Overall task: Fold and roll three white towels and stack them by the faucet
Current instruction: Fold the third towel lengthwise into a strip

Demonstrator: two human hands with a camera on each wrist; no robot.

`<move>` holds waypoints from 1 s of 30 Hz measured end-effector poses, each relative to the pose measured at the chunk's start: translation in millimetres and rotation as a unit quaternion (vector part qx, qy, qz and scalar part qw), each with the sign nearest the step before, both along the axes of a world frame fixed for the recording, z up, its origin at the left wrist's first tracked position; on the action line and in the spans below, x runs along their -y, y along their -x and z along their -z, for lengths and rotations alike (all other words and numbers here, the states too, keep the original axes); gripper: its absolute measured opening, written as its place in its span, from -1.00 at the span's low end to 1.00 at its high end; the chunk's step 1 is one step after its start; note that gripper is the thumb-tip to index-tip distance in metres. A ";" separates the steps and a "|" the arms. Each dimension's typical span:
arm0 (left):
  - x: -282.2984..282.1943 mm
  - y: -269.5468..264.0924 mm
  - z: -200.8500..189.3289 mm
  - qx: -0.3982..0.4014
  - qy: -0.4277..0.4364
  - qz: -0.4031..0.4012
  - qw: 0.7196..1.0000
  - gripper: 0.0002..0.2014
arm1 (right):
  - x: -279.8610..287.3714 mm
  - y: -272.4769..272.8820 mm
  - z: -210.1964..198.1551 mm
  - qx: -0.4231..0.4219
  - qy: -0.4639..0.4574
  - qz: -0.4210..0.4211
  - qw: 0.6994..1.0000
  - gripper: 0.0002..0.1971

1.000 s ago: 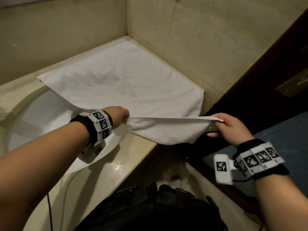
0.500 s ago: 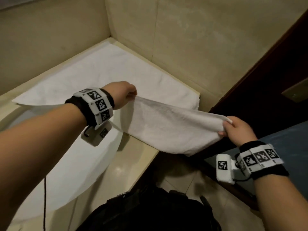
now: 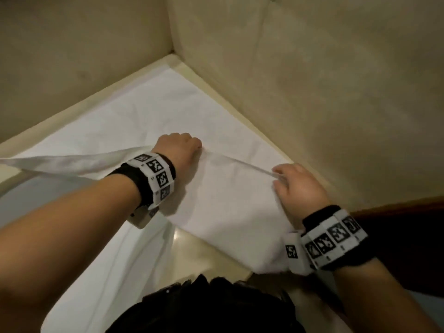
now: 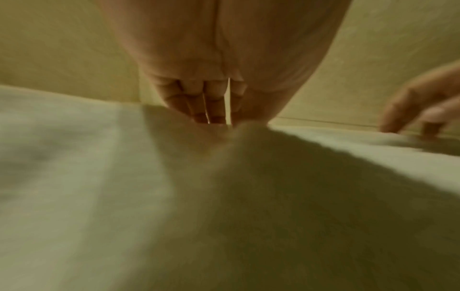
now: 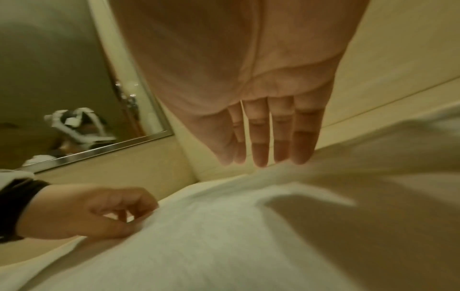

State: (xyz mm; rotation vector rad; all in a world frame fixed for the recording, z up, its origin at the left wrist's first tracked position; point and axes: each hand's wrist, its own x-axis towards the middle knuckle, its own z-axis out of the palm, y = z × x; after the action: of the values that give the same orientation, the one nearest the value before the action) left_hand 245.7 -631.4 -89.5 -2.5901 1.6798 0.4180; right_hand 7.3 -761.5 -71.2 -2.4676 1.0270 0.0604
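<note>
One white towel [image 3: 230,207] lies on the beige counter [image 3: 199,251] in the wall corner, its near half folded over toward the back. My left hand [image 3: 179,149] is a fist and pinches the folded edge [image 4: 219,126] between curled fingers and thumb. My right hand [image 3: 296,186] is at the other end of that edge, near the right wall. Its fingers [image 5: 260,157] are straight, with the tips touching the towel [image 5: 224,236]. A loose end of the towel [image 3: 60,162] stretches left over the basin. No other towels or a faucet are in view.
The white sink basin [image 3: 79,248] lies left of the towel, under my left forearm. Beige walls close the corner behind and to the right. A mirror [image 5: 62,88] hangs on the back wall. A dark bag [image 3: 206,306] sits below the counter's front edge, and a dark door [image 3: 408,241] is at the right.
Both hands have carried the towel's near edge up off the counter front and over toward the back wall. The right hand's fingers have straightened from their grip.
</note>
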 end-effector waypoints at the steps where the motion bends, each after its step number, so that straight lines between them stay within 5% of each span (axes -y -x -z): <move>1: -9.2 -10.4 0.3 0.023 -0.002 -0.007 1.000 -0.67 | -0.8 -28.4 -0.5 -0.003 -0.005 -0.048 0.999 -0.64; 8: -67.9 -61.2 -12.6 0.046 -0.054 -0.085 0.994 -0.74 | -34.5 -176.7 5.8 -0.123 0.025 -0.301 0.945 -0.77; 15: -134.5 -98.2 -17.7 0.043 -0.177 -0.135 0.974 -0.71 | -30.2 -203.7 6.1 -0.204 0.039 -0.358 0.910 -0.89; 22: -143.3 -117.3 -50.0 0.050 -0.061 -0.208 0.975 -0.70 | -97.3 -247.4 -1.9 -0.058 -0.038 -0.413 0.908 -0.72; 25: -118.3 -127.9 -77.2 0.113 0.023 -0.181 0.977 -0.76 | -106.7 -259.1 -13.0 0.050 -0.087 -0.380 0.919 -0.75; 30: -87.0 -134.8 -89.0 0.136 0.221 -0.221 0.940 -0.68 | -19.1 -248.5 -23.6 0.165 -0.095 -0.134 0.972 -0.67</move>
State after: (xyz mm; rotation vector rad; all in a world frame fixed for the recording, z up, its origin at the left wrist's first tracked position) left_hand 380.6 -544.4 -0.5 -3.1590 1.2020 -0.3530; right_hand 255.7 -742.4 -47.5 -2.3214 0.5191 -0.1535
